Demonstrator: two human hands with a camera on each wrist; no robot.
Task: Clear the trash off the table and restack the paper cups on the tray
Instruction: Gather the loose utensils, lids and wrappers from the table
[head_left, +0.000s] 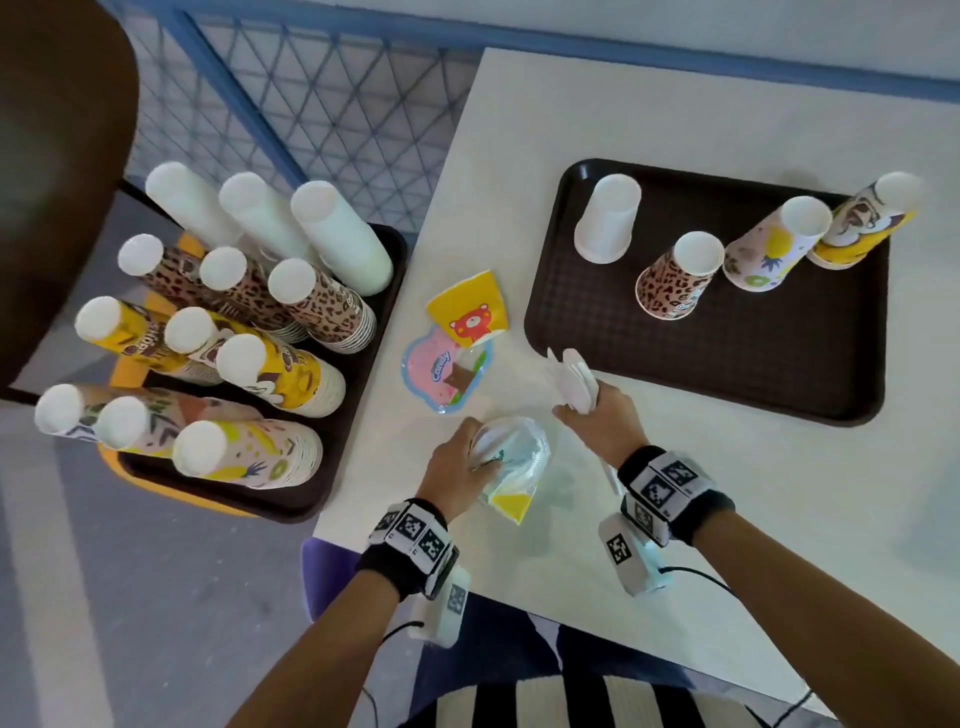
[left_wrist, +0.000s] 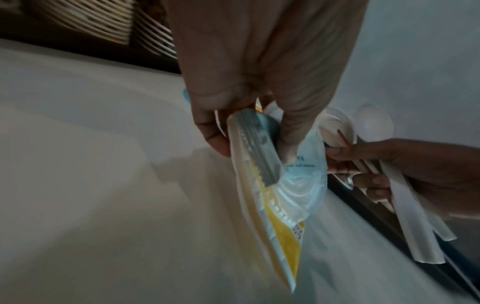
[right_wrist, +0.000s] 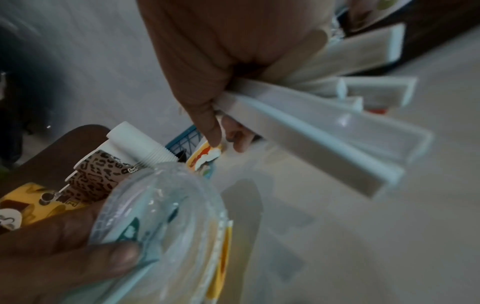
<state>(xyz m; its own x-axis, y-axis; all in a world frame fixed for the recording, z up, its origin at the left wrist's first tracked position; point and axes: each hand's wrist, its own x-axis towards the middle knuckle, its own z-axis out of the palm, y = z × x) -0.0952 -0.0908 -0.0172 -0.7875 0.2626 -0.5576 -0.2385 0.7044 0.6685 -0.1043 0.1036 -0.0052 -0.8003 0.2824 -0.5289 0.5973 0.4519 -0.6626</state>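
Note:
At the front of the white table (head_left: 675, 519), my left hand (head_left: 480, 457) pinches a clear plastic lid and a yellow-and-white packet (head_left: 511, 462) together; the left wrist view shows thumb and fingers closed on that bundle (left_wrist: 272, 185). My right hand (head_left: 576, 410) grips a fan of flat white sticks (head_left: 571, 382), plain in the right wrist view (right_wrist: 324, 127). A yellow bear wrapper (head_left: 467, 309) and a pink candy wrapper (head_left: 444, 374) lie flat just beyond my left hand. The brown tray (head_left: 701, 364) holds upside-down cups: white (head_left: 608, 218), leopard (head_left: 675, 280), fruit-print (head_left: 774, 244), yellow (head_left: 862, 223).
Left of the table, a second brown tray (head_left: 260, 499) on a yellow stool carries several tall stacks of cups (head_left: 234, 291). A blue mesh fence (head_left: 311, 104) runs behind. A dark chair back (head_left: 62, 156) fills the top left corner.

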